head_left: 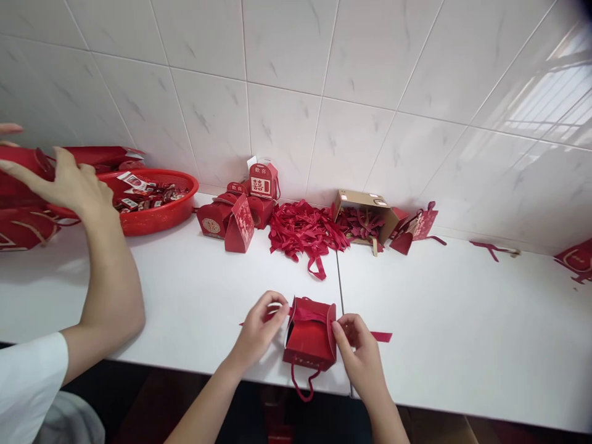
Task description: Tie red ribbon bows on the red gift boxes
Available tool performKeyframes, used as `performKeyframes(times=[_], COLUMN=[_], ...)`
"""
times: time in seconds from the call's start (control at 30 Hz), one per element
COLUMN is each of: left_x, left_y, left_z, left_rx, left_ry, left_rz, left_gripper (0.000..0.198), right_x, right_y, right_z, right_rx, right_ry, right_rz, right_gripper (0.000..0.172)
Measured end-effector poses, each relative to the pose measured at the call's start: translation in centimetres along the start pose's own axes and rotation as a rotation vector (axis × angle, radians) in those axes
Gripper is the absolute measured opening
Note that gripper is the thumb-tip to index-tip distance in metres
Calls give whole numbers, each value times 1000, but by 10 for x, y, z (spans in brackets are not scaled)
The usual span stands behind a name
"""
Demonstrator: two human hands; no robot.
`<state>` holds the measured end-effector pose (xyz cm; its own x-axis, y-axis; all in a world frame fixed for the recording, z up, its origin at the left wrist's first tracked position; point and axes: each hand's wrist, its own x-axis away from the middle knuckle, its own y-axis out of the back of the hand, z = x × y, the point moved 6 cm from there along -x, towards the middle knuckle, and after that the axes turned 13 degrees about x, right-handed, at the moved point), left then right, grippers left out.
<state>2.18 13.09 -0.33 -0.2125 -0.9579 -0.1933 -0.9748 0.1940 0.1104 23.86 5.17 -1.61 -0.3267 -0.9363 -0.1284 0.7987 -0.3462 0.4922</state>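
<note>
A small red gift box (309, 348) with a dark red cord handle hanging over its front stands near the table's front edge between my hands. A red ribbon (309, 314) runs across its top, one end showing beyond each hand. My left hand (263, 327) is closed in a pinch on the ribbon at the box's left side. At the right side, my right hand (359, 348) has its fingers bent together at the curved side flap, where the ribbon passes; they are closed on the ribbon, though the grip is partly hidden.
Behind the box lie a heap of red ribbons (303, 231) and an open cardboard box (386, 225) of dark red ribbons. Several finished-looking red boxes (238, 225) stand back left, beside a red basket (160, 225) of packaged sweets. A co-worker's arm (108, 271) reaches in at left.
</note>
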Motion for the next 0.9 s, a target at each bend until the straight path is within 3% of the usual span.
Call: performKeyframes(times=[0.07,0.17,0.27,0.43,0.6,0.67,0.8,0.83,0.9], left_x=[0,1,-2,-9,-7,-5,7,12,23], left_y=[-24,-41,-40,-22,-25,-22,0,2,0], left_z=[-9,-13,-3,22,28,26,7,4,3], left_rx=[107,44,30,98,97,40,-163,-212,-285], left_ry=[39,41,82,218,254,208,24,36,141], left_rz=[113,148,178,221,304,228,-82,-82,30], left_gripper=[17,18,24,30,38,35,29,32,41], right_x=[-1,-5,-10,-19,-22,-20,-5,1,12], right_y=[-8,-16,-16,-3,1,6,33,37,33], right_z=[5,6,-2,-25,-33,-35,-37,-37,-37], right_rx=[-33,-83,-138,-262,-217,-156,5,28,44], right_ry=[0,-4,-16,-111,-77,-60,-30,-27,-40], right_rz=[20,40,68,143,214,153,-123,-133,-45], right_gripper=[28,33,35,35,36,35,31,33,42])
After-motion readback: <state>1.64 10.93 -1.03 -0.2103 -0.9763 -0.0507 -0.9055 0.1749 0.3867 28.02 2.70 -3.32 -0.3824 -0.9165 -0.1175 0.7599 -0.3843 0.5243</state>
